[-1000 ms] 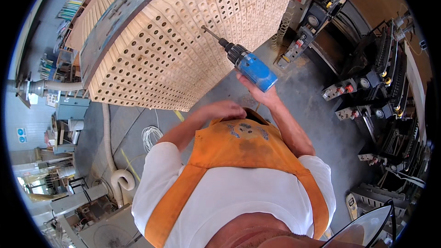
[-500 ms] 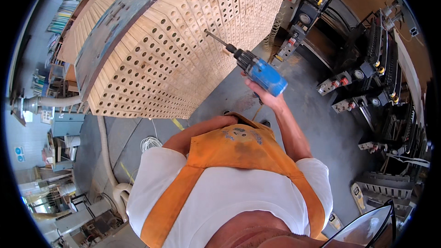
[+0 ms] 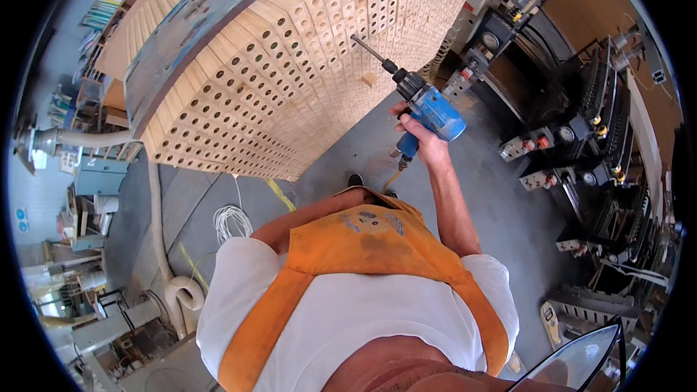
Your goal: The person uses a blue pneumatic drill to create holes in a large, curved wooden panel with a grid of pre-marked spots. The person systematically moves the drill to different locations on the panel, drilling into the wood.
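My right hand (image 3: 425,134) is closed around the pistol grip of a blue air drill (image 3: 438,116), with a hose joined to the bottom of its handle. A long, thin bit (image 3: 369,49) points up and left, its tip at or close to the face of a big wooden stack (image 3: 247,120). Rows of round holes cover that face; many hold dark-rimmed metal inserts, while others show bare wood. My left forearm (image 3: 312,214) reaches into the top of the orange apron (image 3: 370,236), which hides the fingers of my left hand.
A dark, worn curved board (image 3: 196,25) lies along the stack's upper edge. Black machines with gauges (image 3: 565,133) stand at the right. A coiled white cable (image 3: 231,222) and a ribbed hose (image 3: 157,210) lie on the grey floor at the left.
The drill has shifted right in view, and its handle and hose now show more. The stack has also slid slightly right and up in view. My left hand remains at the apron.
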The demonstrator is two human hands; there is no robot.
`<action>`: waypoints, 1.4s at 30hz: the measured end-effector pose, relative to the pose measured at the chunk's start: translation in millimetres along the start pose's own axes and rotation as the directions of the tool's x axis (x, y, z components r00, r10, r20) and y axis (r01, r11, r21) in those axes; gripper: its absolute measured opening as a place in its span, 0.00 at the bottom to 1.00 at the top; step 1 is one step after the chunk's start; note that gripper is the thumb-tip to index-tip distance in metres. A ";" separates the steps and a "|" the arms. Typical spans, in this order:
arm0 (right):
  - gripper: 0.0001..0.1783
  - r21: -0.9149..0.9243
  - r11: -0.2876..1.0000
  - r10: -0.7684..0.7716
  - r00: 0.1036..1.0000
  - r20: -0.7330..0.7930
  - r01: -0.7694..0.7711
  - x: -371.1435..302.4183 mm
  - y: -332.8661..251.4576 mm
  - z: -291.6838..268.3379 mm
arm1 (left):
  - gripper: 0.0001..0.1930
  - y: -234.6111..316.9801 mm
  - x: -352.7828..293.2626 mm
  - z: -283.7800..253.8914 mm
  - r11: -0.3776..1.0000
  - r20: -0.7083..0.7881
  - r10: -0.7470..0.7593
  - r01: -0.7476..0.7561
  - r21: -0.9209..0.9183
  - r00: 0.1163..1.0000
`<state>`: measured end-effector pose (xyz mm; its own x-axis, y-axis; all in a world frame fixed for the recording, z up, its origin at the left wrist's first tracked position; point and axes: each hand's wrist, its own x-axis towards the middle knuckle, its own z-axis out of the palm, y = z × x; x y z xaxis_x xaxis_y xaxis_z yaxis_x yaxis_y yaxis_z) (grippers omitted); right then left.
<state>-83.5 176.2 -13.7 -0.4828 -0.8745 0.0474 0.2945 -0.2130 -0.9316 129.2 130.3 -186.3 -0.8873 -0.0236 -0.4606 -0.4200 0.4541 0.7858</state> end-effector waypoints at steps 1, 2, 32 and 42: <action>0.16 0.026 0.999 0.019 1.000 0.005 -0.019 2.6 1.0 -1.6 | 0.19 3.4 -10.6 1.4 1.000 -0.029 0.006 -0.007 -0.023 1.000; 0.16 0.053 0.998 0.021 0.999 0.030 -0.022 4.5 0.6 -3.4 | 0.19 6.8 -20.1 1.5 0.999 -0.053 0.006 -0.008 -0.035 0.999; 0.16 -0.409 0.909 -0.058 0.996 0.062 0.078 -24.6 -33.7 -27.9 | 0.12 78.6 -35.1 -47.3 -0.100 -0.171 -0.127 -0.185 -0.978 0.977; 0.16 -0.168 0.983 0.074 0.997 0.023 -0.069 -63.3 -12.7 -43.1 | 0.13 110.8 -36.8 -110.7 -0.005 -0.376 -0.012 -0.376 -0.927 0.927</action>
<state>-92.2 253.0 -20.4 -0.4405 -0.8977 -0.0137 0.1846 -0.0756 -0.9799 94.2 82.9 -36.6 -0.8888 -0.3618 -0.2814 0.1586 -0.8187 0.5518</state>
